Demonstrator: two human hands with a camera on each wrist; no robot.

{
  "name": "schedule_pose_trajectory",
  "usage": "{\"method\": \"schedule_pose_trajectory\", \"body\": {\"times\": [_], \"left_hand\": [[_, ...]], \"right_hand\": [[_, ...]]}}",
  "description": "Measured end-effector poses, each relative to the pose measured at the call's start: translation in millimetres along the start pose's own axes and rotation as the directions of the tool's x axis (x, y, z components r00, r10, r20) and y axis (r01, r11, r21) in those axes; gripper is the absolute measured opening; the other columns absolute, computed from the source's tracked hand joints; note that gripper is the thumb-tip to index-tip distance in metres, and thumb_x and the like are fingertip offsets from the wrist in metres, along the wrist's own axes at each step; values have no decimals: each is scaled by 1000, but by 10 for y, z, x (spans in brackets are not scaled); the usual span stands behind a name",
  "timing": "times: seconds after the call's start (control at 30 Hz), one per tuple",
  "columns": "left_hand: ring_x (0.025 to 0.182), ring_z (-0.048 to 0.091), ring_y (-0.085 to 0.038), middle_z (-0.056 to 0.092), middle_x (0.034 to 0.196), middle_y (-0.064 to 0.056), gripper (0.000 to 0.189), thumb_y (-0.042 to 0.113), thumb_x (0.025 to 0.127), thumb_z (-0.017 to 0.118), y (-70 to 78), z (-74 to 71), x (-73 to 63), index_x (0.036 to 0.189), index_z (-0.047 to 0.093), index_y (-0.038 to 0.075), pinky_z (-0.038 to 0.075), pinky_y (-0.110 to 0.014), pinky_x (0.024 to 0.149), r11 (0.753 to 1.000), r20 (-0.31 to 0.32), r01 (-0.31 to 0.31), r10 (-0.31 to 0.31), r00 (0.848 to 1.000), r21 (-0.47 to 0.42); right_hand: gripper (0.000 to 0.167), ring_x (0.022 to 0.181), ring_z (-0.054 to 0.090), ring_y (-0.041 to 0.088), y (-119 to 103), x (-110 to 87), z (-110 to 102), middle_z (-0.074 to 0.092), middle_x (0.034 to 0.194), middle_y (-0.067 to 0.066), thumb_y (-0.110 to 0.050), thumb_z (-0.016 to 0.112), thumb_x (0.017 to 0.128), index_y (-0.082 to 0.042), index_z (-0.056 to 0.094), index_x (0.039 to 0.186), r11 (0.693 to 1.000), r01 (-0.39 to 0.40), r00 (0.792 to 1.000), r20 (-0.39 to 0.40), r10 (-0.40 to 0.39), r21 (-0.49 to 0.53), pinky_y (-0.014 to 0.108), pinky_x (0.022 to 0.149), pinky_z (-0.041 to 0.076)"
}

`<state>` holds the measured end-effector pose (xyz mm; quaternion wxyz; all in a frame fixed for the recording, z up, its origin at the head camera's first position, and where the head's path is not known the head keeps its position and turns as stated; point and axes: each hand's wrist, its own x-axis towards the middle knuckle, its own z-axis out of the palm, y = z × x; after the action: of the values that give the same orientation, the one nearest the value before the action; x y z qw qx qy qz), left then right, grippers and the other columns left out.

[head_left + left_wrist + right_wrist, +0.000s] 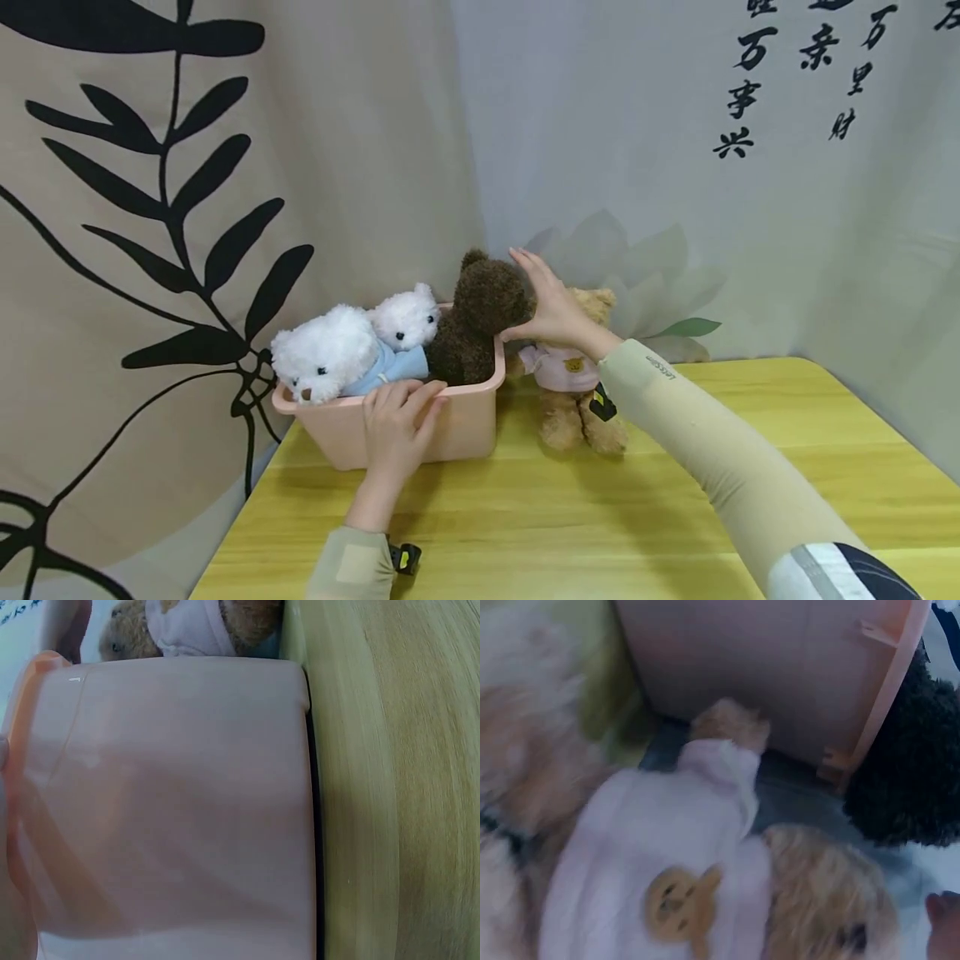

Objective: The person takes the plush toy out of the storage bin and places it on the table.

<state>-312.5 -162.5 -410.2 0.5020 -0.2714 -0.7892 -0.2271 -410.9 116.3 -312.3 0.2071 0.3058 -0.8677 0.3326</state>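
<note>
A pink plastic bin (465, 425) stands on the table with plush bears in it. My left hand (397, 425) holds its front rim, fingers bent over the edge. Inside at the right, a dark brown bear (487, 300) sits upright, its head above the rim. My right hand (558, 312) is beside that head, thumb and fingers spread apart; whether they touch the fur I cannot tell. A white bear in blue (330, 350) and a second white bear (408, 317) lie to the left. A tan bear in a pink shirt (566, 375) sits outside the bin, partly behind my right arm.
The bin is close to the left edge of the yellow wood-grain table (510, 533). Behind hangs a pale curtain (375, 150) with leaf prints and writing. In the right wrist view, the tan bear (660, 825) is right against the camera.
</note>
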Motion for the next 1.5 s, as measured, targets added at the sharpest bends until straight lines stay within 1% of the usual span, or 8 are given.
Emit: {"method": "schedule_pose_trajectory", "body": {"times": [0.2, 0.37, 0.57, 0.83, 1.1, 1.23, 1.33, 1.5], "left_hand": [[88, 57, -27, 64, 93, -3, 24, 37, 93, 62, 37, 30, -4, 106, 73, 20, 34, -49, 86, 1000, 21, 8, -7, 1000, -18], [87, 57, -27, 64, 93, -2, 25, 39, 93, 62, 41, 75, 5, 106, 73, 21, 34, -49, 85, 1000, 0, -5, 5, 1000, -27], [86, 56, -27, 64, 93, -3, 24, 40, 93, 62, 50, 106, 12, 105, 74, 21, 34, -49, 85, 999, -20, -10, 9, 1000, -32], [86, 56, -27, 63, 93, -3, 28, 41, 97, 57, 30, 94, 38, 105, 73, 20, 34, -49, 85, 1000, -16, -6, 6, 1000, -26], [86, 56, -28, 64, 93, -4, 27, 41, 95, 59, -22, 74, 49, 104, 74, 20, 33, -50, 84, 1000, -25, -11, 10, 1000, -15], [85, 56, -29, 63, 92, -5, 28, 41, 95, 59, -54, 57, 44, 102, 74, 18, 33, -51, 84, 1000, -36, -15, 15, 999, -7], [84, 55, -29, 63, 91, -5, 29, 41, 95, 58, -68, 41, 32, 102, 74, 18, 33, -51, 84, 1000, -34, -9, 9, 999, 0], [83, 55, -28, 63, 91, -5, 26, 39, 95, 59, -36, 47, -13, 104, 74, 19, 34, -49, 83, 1000, -20, 11, -11, 1000, -4]], "right_hand": [[126, 146, 12, 27, 20, 112, 163, 4, 160, -7, -27, 92, 64, -38, 5, 155, 948, -171, 983, 109, 147, 269, 56, 107, 28], [119, 141, 27, 26, 95, 182, 280, 20, 157, -2, -16, 93, 62, -32, 19, 154, 920, -120, 993, 33, 116, 372, 51, 109, 28], [92, 131, 39, 27, -21, 205, 324, 39, 143, 9, -20, 90, 68, -23, 39, 145, 968, -38, 989, -130, 73, 250, 52, 105, 32], [87, 130, 41, 30, -387, 377, 41, 39, 142, 11, -14, 89, 69, -19, 43, 142, 989, 102, 972, -225, -75, 112, 51, 102, 37], [91, 130, 36, 16, -814, 668, -416, 37, 143, 7, -22, 88, 71, -23, 37, 147, 992, 60, 886, -463, -1, 111, 34, 106, 31], [94, 128, 36, 16, -1040, 805, -514, 35, 140, 8, -26, 88, 71, -26, 33, 149, 995, 17, 858, -513, 34, 94, 30, 105, 30], [95, 127, 38, 21, -1154, 856, -441, 34, 138, 9, -31, 87, 72, -28, 31, 149, 999, -38, 872, -487, 46, 26, 32, 104, 32], [97, 127, 38, 28, -1211, 825, -120, 27, 143, 9, -45, 83, 72, -39, 24, 149, 984, -171, 938, -312, 148, -48, 46, 92, 42]]}}
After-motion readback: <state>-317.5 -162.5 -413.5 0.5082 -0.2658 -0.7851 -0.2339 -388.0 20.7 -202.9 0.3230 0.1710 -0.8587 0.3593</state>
